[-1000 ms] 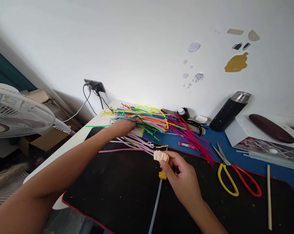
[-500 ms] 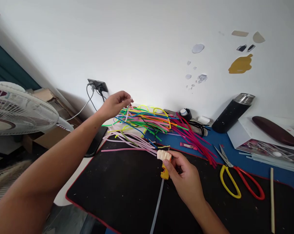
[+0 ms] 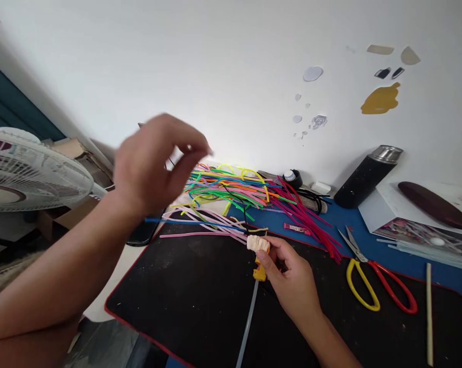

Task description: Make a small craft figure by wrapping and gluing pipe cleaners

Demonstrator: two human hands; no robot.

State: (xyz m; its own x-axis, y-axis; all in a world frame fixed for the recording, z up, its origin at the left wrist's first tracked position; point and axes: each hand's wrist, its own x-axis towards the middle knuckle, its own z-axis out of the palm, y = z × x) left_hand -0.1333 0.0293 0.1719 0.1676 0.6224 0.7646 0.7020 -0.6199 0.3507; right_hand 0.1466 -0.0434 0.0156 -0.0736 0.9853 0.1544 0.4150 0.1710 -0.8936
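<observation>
My left hand is raised above the left end of a pile of coloured pipe cleaners. It is blurred, with fingertips pinched together; what they hold does not show. My right hand rests on the black mat and grips a small cream ruffled piece with a yellow part below it, fixed on a pale tube that runs toward me. Pink strands lie just left of that piece.
Yellow-and-red scissors lie right of my right hand, with a pale stick beyond. A black flask leans at the wall, near a tape roll. A white fan stands at the left, off the table.
My left hand rose from the pipe cleaner pile, pinching a pale strand half a second ago, and has swung up and toward me. Several strands shifted. My right hand stayed put.
</observation>
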